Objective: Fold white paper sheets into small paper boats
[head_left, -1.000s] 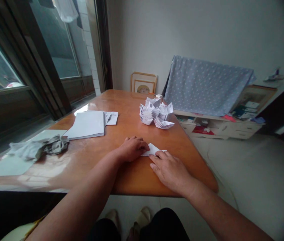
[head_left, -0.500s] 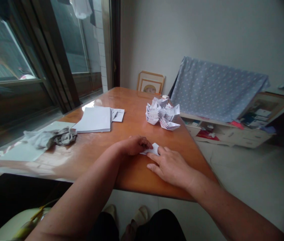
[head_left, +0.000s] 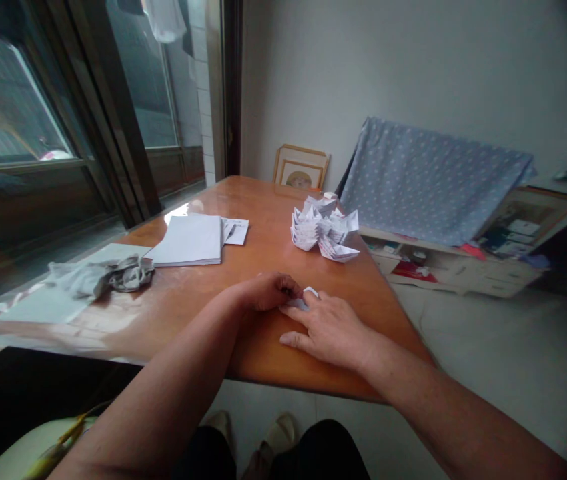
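Observation:
A small folded white paper [head_left: 299, 301] lies on the orange wooden table [head_left: 263, 203], mostly hidden under both hands. My left hand [head_left: 268, 292] has its fingers curled over the paper's left end. My right hand [head_left: 328, 330] rests just to the right, with its fingers on the paper and its thumb spread out on the wood. Beyond them stands a heap of several folded paper boats [head_left: 323, 230]. A stack of white paper sheets [head_left: 188, 241] lies to the far left of my hands.
A loose printed sheet [head_left: 236, 231] touches the stack. A crumpled grey cloth [head_left: 108, 277] lies on a pale mat [head_left: 48, 300] at the table's left. A window runs along that side. The table's near corner drops to a tiled floor on the right.
My right hand has slid left over the paper, covering more of it. My left fingers have curled closer around it. The whole view has shifted slightly.

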{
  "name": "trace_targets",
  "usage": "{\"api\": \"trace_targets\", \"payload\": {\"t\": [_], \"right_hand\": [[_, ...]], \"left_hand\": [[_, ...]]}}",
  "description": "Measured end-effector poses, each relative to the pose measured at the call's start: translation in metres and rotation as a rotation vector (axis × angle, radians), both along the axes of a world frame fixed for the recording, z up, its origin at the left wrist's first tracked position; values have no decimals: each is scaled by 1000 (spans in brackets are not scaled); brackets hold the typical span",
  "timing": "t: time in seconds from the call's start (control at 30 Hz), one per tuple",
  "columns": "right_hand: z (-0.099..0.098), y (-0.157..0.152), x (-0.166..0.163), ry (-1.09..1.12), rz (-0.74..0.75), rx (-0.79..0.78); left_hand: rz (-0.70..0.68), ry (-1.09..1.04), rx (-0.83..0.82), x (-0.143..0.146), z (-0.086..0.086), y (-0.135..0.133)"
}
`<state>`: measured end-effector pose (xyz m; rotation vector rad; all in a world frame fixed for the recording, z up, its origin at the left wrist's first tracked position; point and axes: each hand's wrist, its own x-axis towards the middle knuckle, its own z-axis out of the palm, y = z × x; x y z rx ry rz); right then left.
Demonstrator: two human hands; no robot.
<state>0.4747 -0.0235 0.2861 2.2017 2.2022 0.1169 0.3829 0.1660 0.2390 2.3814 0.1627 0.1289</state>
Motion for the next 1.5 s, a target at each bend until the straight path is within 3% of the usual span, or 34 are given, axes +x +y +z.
{"api": "trace_targets", "payload": {"t": [0.43, 0.63, 0.8, 1.13, 1.3, 1.4, 1.5], "right_hand": [[-3, -62, 61, 20, -176, 18], [-13, -79, 79, 25, -277, 100], [-30, -85, 78, 141, -373, 216], [-50, -96, 61, 420, -405, 419], [-67, -100, 52, 725, -413, 611], [-72, -102, 35, 1053, -376, 747], [-72, -108, 15, 1427, -432, 839]], "left_hand": [[55, -52, 98, 0, -6, 2], [42, -25, 173, -6, 10, -6], [79, 4, 295, -7, 20, -21], [127, -58, 409, -5, 26, -40], [240, -100, 525, -2, 32, -55], [325, -192, 408, -6, 37, -74], [378, -333, 3, -20, 39, -110]]}}
